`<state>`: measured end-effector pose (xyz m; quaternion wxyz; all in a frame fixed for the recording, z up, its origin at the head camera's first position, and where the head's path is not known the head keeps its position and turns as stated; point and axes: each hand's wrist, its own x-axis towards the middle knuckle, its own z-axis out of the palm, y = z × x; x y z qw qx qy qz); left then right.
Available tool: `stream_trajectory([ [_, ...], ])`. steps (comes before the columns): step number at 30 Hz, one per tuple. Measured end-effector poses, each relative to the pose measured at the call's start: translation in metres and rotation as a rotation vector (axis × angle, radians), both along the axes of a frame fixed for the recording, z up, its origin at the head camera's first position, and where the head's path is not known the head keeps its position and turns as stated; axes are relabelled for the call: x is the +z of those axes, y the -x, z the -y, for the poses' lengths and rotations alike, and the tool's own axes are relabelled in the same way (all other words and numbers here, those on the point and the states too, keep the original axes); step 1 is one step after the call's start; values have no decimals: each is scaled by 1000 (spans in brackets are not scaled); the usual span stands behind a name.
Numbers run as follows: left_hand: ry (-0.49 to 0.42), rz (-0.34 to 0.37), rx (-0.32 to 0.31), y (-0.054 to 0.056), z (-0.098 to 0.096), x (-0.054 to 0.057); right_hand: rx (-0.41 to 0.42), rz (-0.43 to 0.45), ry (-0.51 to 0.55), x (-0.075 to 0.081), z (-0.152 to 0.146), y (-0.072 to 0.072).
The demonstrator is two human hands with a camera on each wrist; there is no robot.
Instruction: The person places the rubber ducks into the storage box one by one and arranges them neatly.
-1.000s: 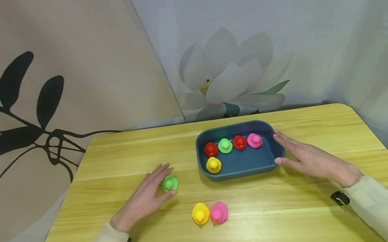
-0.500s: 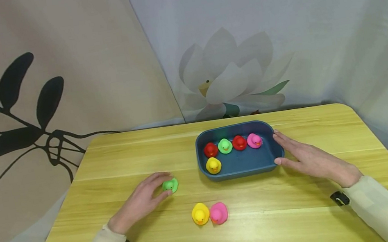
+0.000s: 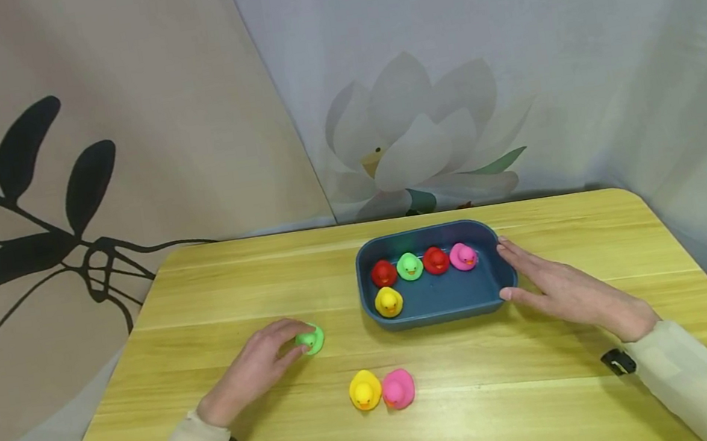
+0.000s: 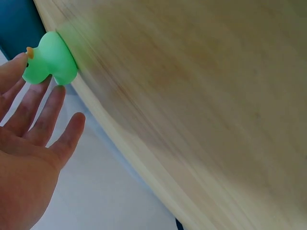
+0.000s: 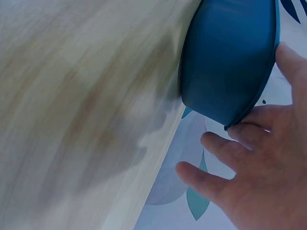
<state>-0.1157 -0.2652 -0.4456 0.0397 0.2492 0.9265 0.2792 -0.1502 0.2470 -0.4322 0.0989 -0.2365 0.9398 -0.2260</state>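
A green rubber duck (image 3: 312,340) stands on the table left of the blue box. My left hand (image 3: 254,368) pinches it between thumb and fingertips. In the left wrist view, the duck (image 4: 52,58) has its orange bill by the thumb, and the little finger is held off it. My right hand (image 3: 571,295) rests against the right end of the dark blue box (image 3: 445,316), thumb at the near corner and fingers at the far one. In the right wrist view, the fingers (image 5: 230,148) are spread, some touching the rim of the box (image 5: 230,57).
Inside the box are two red ducks (image 3: 384,273), a green duck (image 3: 410,267), a pink duck (image 3: 463,257) and a yellow duck (image 3: 388,302). Nearer on the wooden table (image 3: 500,396), another yellow duck (image 3: 365,390) and pink duck (image 3: 398,389) stand side by side. A printed curtain hangs behind.
My left fingers have closed in from a wide spread around the green duck to a pinch on it. The duck has turned slightly in place. The right hand and box have stayed still.
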Motion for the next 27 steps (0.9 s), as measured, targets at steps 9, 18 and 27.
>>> stream_trajectory([
  [9,-51,-33,-21,0,-10,8,4,0,3,0,-1,-1],
  [18,-95,-107,-49,3,-30,18,3,10,-3,1,-1,1],
  [27,-162,-106,-31,6,-49,25,-1,24,8,1,0,1],
])
